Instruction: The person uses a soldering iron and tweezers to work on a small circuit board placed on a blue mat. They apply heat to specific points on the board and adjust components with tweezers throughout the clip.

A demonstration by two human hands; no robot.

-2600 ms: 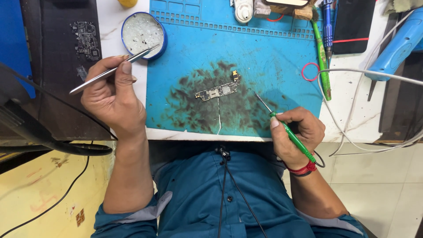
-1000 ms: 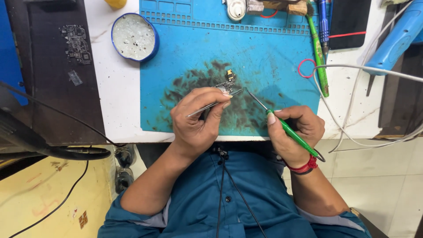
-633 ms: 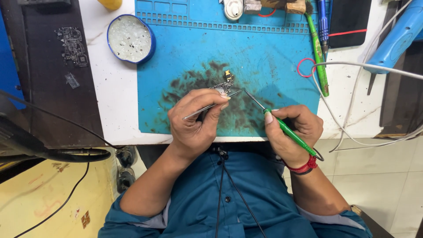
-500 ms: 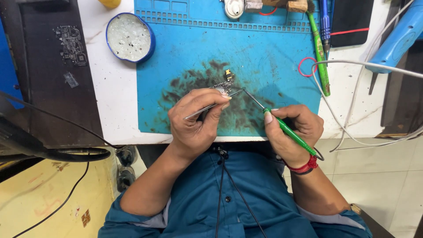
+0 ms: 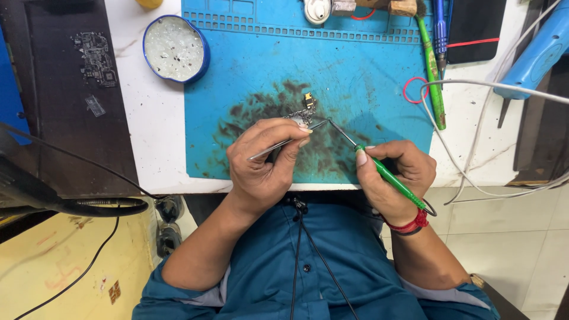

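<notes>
The biggest thing here is the white table (image 5: 154, 136), and on it lies a blue work mat (image 5: 367, 77) with a dark, burnt-looking patch in the middle. To one side lies a black board (image 5: 71, 101). Near the top edge of the mat sits a round blue tin (image 5: 175, 48) with pale stuff inside. A green tool (image 5: 432, 77) lies on the far side of the mat, just beside a small red ring (image 5: 416, 90), and white wires (image 5: 474, 172) loop off the table edge.

The left hand (image 5: 264, 163) is closed around metal tweezers (image 5: 284, 142). Their tips reach to the small circuit board (image 5: 303, 109), which lies on the dark patch in the middle of the mat. The fingers hide part of the board, so I cannot tell if the tweezers pinch it or just press on it.

The right hand (image 5: 394, 178) is closed like a fist around a green soldering iron (image 5: 385, 175). Its thin tip points at the little board, right next to the tweezer tips.

This looks like the step where a tiny part on the board is being heated while the tweezers hold it steady. I think the next move needs very still hands: the hot tip must touch only the one tiny spot, and the tweezers must not let the board slide.
</notes>
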